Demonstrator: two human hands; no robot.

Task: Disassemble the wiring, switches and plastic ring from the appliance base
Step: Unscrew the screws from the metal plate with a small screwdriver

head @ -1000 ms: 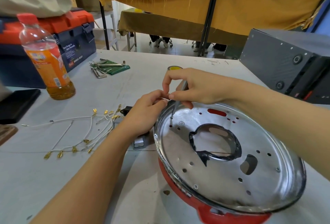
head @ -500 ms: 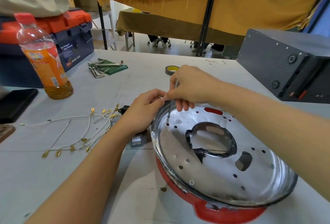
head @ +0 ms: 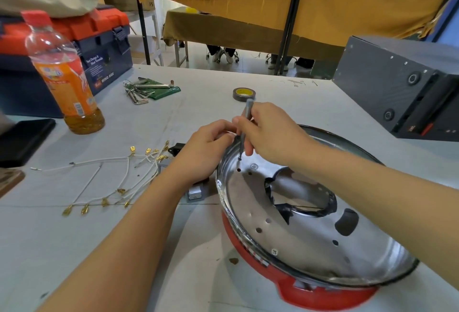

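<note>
White wiring [head: 104, 182] already lying freed on the surface; your right hand [head: 268, 135] is pinching a screwdriver [head: 244, 130], left hand [head: 206, 152] gripping the base [head: 310, 244] rim, ring remaining.

Workshop setting, shown by a blue plastic toolbox with an orange lid [head: 99, 45], steel hex keys [head: 146, 89] and a grey tape roll [head: 244, 94] laid on the grey worktop [head: 211, 83]

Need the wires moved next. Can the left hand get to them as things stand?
Probably yes: the wires lie loose on the table just beside the left hand, nothing between, though it would first let go of the base rim.
</note>
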